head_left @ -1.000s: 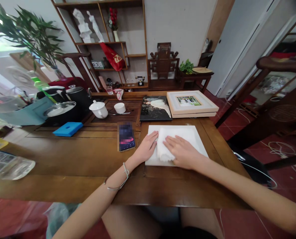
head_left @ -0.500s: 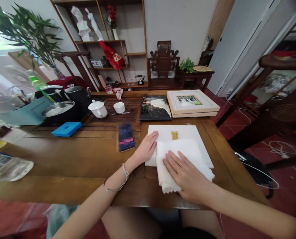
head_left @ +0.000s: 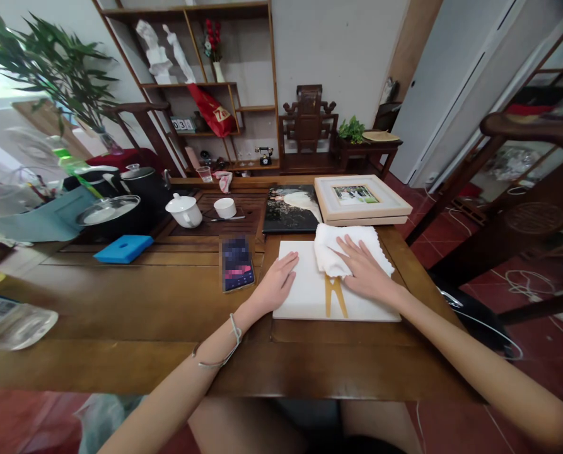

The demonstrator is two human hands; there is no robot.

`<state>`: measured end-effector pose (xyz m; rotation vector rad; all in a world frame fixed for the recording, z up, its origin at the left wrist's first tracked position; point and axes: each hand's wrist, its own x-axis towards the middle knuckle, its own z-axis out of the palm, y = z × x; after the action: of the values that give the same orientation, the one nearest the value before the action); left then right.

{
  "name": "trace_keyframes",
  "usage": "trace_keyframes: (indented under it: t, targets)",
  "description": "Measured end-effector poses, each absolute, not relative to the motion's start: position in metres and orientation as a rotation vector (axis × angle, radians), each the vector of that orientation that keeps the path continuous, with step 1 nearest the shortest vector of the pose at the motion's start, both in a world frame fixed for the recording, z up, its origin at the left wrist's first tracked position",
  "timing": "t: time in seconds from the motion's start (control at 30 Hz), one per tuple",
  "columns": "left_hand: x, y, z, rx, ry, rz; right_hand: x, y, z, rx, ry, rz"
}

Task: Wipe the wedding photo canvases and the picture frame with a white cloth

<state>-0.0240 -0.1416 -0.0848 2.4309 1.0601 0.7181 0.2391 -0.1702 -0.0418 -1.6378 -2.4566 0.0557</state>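
A flat white panel (head_left: 300,296) lies on the wooden table before me. A yellowish two-legged piece (head_left: 336,296) shows on its face, the upper part covered by a white towel (head_left: 328,252). My right hand (head_left: 364,268) rests flat on this towel with fingers stretched out, pressing it against the panel's far right part; the towel reaches past the panel's far edge. At the panel's left edge, my left hand (head_left: 277,284) lies with fingers extended, the fingertips on the white surface.
Behind the panel are a dark photo panel (head_left: 290,211) and stacked pale picture frames (head_left: 362,197). A phone (head_left: 237,265) lies to the left. Farther left are a lidded white cup (head_left: 184,211), a small white cup (head_left: 225,207), a blue block (head_left: 123,249) and a plastic bottle (head_left: 16,321).
My right hand has slid the towel away from me, from the panel's near part to its far part. The yellowish legs are now uncovered. My left hand has stayed at the left edge.
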Motion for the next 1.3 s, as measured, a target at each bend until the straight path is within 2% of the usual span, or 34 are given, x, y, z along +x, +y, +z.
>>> trace_keyframes:
  t: [0.3, 0.4, 0.6, 0.73, 0.83, 1.1, 1.2, 1.3]
  targets:
    - [-0.023, -0.145, -0.081, 2.413, 1.066, 0.698, 0.235, -0.307, -0.04, -1.438, -2.601, 0.018]
    - [-0.023, -0.145, -0.081, 2.41, 1.073, 0.694, 0.243, -0.296, -0.04, -1.42, -2.57, 0.067]
    - [-0.024, -0.143, -0.08, 2.42, 1.059, 0.674, 0.261, -0.201, -0.034, -1.615, -2.515, 0.166]
    - [-0.024, -0.143, -0.08, 2.426, 1.05, 0.692, 0.265, -0.166, -0.031, -1.71, -2.487, 0.102]
    - [-0.024, -0.144, -0.079, 2.423, 1.047, 0.701, 0.264, -0.182, -0.033, -1.688, -2.514, 0.019]
    - [-0.024, -0.146, -0.077, 2.412, 1.074, 0.685, 0.26, -0.31, -0.025, -1.467, -2.691, 0.038]
    - [-0.024, -0.146, -0.077, 2.414, 1.073, 0.677, 0.264, -0.31, -0.022, -1.446, -2.728, 0.094]
    - [-0.024, -0.145, -0.078, 2.416, 1.075, 0.677, 0.271, -0.27, -0.026, -1.483, -2.692, 0.129]
